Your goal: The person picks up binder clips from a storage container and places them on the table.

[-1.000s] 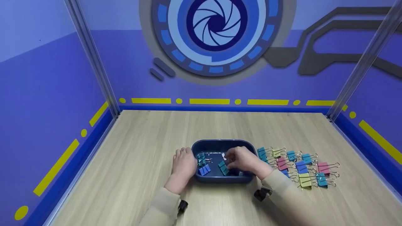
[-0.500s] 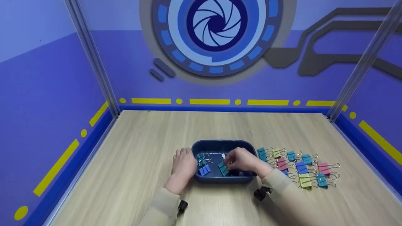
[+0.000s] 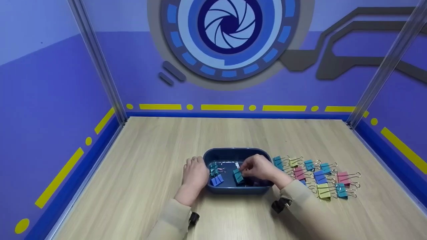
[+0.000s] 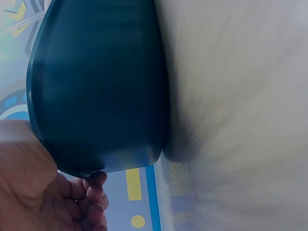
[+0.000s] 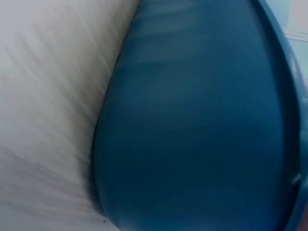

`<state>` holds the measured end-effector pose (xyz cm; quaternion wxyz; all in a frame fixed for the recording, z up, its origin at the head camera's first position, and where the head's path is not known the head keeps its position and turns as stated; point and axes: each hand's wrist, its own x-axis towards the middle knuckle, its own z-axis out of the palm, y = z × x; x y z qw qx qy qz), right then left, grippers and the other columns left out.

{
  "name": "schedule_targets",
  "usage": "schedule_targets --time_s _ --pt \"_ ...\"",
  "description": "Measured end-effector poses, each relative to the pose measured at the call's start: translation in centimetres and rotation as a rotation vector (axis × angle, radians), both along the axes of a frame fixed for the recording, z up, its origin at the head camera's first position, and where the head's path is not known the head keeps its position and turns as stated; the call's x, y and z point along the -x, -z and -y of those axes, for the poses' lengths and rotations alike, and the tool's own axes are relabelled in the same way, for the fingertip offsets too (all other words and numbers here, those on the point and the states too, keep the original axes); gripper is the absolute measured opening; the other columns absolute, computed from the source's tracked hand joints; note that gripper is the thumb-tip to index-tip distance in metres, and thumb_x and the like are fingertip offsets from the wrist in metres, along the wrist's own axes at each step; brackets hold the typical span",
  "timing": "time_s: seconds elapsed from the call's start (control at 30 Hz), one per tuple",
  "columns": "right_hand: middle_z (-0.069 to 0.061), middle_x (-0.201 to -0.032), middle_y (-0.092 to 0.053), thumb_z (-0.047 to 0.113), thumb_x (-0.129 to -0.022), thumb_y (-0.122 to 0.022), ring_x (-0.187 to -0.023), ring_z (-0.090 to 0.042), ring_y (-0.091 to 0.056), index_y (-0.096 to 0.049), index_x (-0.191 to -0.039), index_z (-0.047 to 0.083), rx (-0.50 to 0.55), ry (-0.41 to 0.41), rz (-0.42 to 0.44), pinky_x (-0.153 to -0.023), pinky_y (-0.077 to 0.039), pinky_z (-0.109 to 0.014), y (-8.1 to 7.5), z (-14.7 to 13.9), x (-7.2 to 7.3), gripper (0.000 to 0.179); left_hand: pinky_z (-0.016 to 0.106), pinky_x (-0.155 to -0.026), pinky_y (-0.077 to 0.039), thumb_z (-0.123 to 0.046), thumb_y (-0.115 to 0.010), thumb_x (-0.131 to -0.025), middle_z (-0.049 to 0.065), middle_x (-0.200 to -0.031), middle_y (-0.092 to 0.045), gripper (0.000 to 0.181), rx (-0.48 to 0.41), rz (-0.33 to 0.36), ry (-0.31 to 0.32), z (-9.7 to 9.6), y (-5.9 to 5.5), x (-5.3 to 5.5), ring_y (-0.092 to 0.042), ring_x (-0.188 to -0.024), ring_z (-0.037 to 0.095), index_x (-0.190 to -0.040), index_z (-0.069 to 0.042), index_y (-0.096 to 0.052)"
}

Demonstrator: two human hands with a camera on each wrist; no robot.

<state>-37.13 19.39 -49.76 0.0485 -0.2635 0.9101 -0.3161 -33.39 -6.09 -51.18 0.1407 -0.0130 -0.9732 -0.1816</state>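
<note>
A dark blue plastic bin [image 3: 238,191] stands on the table. My left hand [image 3: 196,173] holds its left end; in the left wrist view the fingers [image 4: 96,197] curl at the corner of the rim, outside the wall [image 4: 101,91]. Reaching inside, my right hand [image 3: 258,167] pinches a teal binder clip [image 3: 238,176] by its handle side, low over the bin floor. Left of it in the bin lie a blue binder clip [image 3: 217,180] and teal ones [image 3: 214,169]. The right wrist view shows mostly the bin's outer wall [image 5: 192,120], which hides the right fingers.
Right of the bin, several binder clips lie on the wooden table [image 3: 160,143], among them a pink one [image 3: 343,179], a yellow one [image 3: 324,191] and a blue one [image 3: 320,177]. Some sit close to the bin and right forearm. Blue printed walls [image 3: 217,96] enclose the table.
The right hand has shifted slightly, and the teal binder clip in its fingers has turned more upright and moved a little right. The left hand and the bin have stayed put.
</note>
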Motion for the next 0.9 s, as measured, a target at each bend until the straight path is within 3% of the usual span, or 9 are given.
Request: schedule_targets --time_s 0.43,0.9 --pt "-0.007 -0.095 -0.077 0.011 -0.088 -0.076 -0.077 -0.006 -0.063 -0.078 -0.101 0.008 0.141 0.051 0.082 -0.068 -0.052 -0.021 -2.3 -2.6 -1.1 0.013 0.049 -0.087 -0.048 -0.014 -0.058 -0.092 0.021 -0.109 -0.065 0.024 -0.011 0.019 -0.004 0.0 0.0 0.1 -0.057 -0.105 0.037 -0.107 0.005 -0.062" --pt "-0.011 -0.099 -0.075 0.017 -0.092 -0.075 -0.082 -0.012 -0.066 -0.076 -0.11 0.004 0.191 0.158 0.125 -0.067 -0.055 -0.023 -5.1 -8.4 -4.1 0.022 0.048 -0.085 -0.047 -0.014 -0.061 -0.091 0.022 -0.108 -0.066 0.025 0.0 0.005 0.001 0.0 0.0 -0.1 -0.057 -0.103 0.037 -0.106 0.005 -0.062"
